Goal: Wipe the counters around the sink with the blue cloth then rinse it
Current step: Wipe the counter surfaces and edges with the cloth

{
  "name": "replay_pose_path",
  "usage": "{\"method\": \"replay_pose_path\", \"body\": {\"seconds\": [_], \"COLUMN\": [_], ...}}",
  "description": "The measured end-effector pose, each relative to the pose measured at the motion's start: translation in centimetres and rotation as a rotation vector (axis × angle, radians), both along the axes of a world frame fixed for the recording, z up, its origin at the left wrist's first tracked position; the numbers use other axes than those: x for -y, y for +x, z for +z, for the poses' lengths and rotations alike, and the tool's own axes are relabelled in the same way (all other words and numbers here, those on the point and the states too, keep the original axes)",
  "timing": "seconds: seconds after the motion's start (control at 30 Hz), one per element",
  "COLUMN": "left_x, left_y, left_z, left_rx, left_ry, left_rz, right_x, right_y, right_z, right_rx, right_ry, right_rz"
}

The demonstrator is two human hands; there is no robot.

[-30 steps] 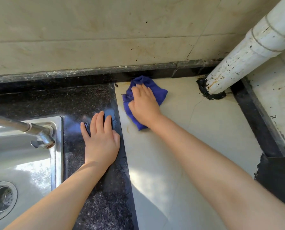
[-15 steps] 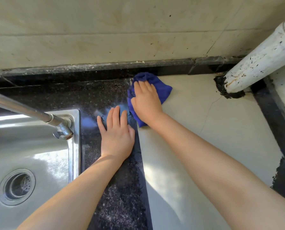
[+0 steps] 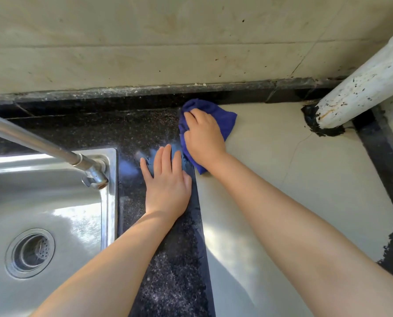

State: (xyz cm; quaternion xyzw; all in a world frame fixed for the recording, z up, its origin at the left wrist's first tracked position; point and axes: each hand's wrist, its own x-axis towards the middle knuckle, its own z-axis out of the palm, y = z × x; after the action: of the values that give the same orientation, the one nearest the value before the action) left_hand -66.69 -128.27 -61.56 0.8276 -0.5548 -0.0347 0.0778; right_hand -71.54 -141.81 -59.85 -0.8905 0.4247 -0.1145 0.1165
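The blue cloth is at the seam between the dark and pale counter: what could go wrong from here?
The right hand covers most of the blue cloth, so the back corner under the wall ledge may be skipped. The left hand rests flat on the glossy dark counter and could slip or leave smears.

Blue cloth (image 3: 225,117), black speckled counter (image 3: 127,131), cream counter (image 3: 294,170), silver sink (image 3: 53,202), white flecked pipe (image 3: 365,88)

Bench (image 3: 145,133): dark speckled stone round steel sink (image 3: 109,191), pale slab (image 3: 305,191) adjoining on right. Blue cloth (image 3: 225,117) lies across seam at back, right hand (image 3: 203,138) pressing it (bunched). Left hand (image 3: 168,188) flat on dark stone. White pipe (image 3: 360,90) meets pale slab, far right.
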Motion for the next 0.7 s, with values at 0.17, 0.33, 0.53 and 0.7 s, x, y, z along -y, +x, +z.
{"method": "replay_pose_path", "body": {"seconds": [0.17,0.33,0.53,0.7], "left_x": [0.0,0.1,-0.1,0.2], "left_y": [0.1,0.3,0.3,0.4], "left_z": [0.0,0.9,1.6,1.3], "left_rx": [-0.042,-0.337,-0.406,-0.36], "left_ry": [-0.016,-0.155,-0.204,-0.193], "left_rz": [-0.006,0.119,0.13,0.111], "right_x": [1.3,-6.4,-7.5,2.2], "right_y": [-2.4,-8.7,-11.0,-2.7], "right_z": [0.9,0.9,1.1,2.1], "right_rx": [-0.034,-0.044,-0.125,-0.093], "right_ry": [0.152,0.2,0.178,0.217], "right_rz": [0.202,0.288,0.582,0.319]}}
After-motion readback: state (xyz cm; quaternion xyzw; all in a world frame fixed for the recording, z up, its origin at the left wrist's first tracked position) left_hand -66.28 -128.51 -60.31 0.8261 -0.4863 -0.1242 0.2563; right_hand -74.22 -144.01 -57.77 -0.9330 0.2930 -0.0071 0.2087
